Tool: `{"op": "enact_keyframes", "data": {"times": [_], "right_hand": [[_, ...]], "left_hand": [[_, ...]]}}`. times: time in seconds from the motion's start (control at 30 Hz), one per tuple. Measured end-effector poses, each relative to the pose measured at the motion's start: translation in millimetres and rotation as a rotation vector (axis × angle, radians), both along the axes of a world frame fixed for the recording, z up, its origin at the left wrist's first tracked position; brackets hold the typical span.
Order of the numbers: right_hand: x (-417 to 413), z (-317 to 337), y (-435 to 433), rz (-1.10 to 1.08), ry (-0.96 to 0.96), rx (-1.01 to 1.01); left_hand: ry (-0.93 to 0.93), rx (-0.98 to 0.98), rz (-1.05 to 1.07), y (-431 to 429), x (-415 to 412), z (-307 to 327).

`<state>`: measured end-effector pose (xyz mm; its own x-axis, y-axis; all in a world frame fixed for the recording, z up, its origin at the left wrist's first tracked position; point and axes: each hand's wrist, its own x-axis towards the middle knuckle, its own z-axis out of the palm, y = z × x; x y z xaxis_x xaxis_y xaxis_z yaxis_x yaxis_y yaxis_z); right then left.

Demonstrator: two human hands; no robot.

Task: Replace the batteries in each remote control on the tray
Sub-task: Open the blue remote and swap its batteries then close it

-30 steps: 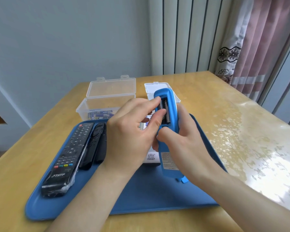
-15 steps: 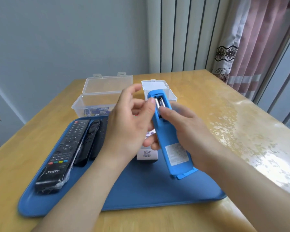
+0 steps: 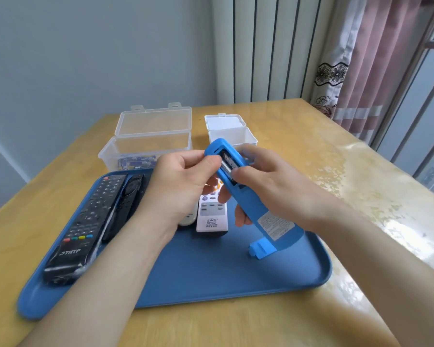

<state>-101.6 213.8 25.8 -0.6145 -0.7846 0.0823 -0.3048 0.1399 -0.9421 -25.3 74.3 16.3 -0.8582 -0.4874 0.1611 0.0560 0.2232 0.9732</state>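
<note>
**Q:** What carries the setup?

**A:** The table (image 3: 311,151), a yellow wood surface. On it lies the blue tray (image 3: 211,279), with its long side towards me.

**Q:** And beyond the tray?

**A:** A clear box (image 3: 148,146) with its lid up touches the far rim. Batteries (image 3: 135,163) lie in its bottom. To its right and apart from it stands a smaller white box (image 3: 232,135), also with its lid up.

**Q:** Where are the remotes?

**A:** A long black remote (image 3: 85,226) lies buttons up at the tray's left side. A slimmer dark remote (image 3: 125,204) lies just beside it. The blue remote (image 3: 273,229) is off the tray, back up and tilted, with its far end raised. A blue flap (image 3: 261,249) juts from its near end. The white remote (image 3: 212,216) lies mid-tray, partly hidden under my hands.

**Q:** State of your grip?

**A:** My right hand (image 3: 273,186) grasps the blue remote, fingers curled under its body and thumb on its back beside the open bay (image 3: 229,169). My left hand (image 3: 183,186) is curled, and its thumb tip meets the bay's left edge. I cannot tell whether it grasps anything or only touches.

**Q:** What is the smallest item?

**A:** A cell (image 3: 226,161) seated in the bay, its metal casing showing between my two thumbs.
</note>
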Motion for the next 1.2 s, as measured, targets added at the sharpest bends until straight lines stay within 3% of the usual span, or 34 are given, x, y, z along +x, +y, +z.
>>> {"op": "enact_keyframes", "data": {"times": [0.07, 0.23, 0.3, 0.37, 0.53, 0.63, 0.7, 0.8, 0.87, 1.1, 1.2], "right_hand": [[-11.2, 0.8, 3.4, -0.094, 0.039, -0.011], [-37.9, -9.2, 12.9, -0.321, -0.213, -0.068], [-38.8, -14.6, 12.7, -0.328, -0.259, -0.047], [-37.3, -17.7, 11.4, -0.312, -0.270, -0.033], [-35.1, -18.1, 11.2, -0.273, -0.320, -0.036], [-36.3, -16.3, 12.6, -0.270, -0.333, -0.033], [-38.0, -13.8, 16.4, -0.240, -0.360, -0.060], [-38.2, -10.1, 23.0, -0.128, -0.456, -0.136], [-36.2, -10.0, 21.6, -0.013, -0.469, -0.208], [-26.3, -16.8, 6.2, -0.028, -0.350, -0.293], [-22.5, -17.9, 2.6, -0.048, -0.334, -0.297]], "left_hand": [[-0.097, -0.201, -0.049, 1.6, 2.6, 1.2], [-0.383, -0.979, -0.166, 39.5, 9.7, -12.6], [-0.410, -1.179, -0.218, 52.8, 7.0, -21.8], [-0.381, -1.232, -0.232, 56.0, 5.0, -25.6], [-0.380, -1.126, -0.202, 50.9, 5.2, -25.7], [-0.297, -1.313, -0.203, 48.9, 5.7, -26.3], [-0.185, -1.174, -0.181, 42.4, 4.3, -23.8], [-0.124, -0.404, -0.153, 24.3, 1.3, -14.7], [-0.118, -0.122, -0.160, 13.7, 1.3, -8.5], [0.027, 0.160, -0.035, 4.1, -0.2, -3.3], [0.122, 0.145, 0.064, 2.2, -1.4, -4.5]]}}
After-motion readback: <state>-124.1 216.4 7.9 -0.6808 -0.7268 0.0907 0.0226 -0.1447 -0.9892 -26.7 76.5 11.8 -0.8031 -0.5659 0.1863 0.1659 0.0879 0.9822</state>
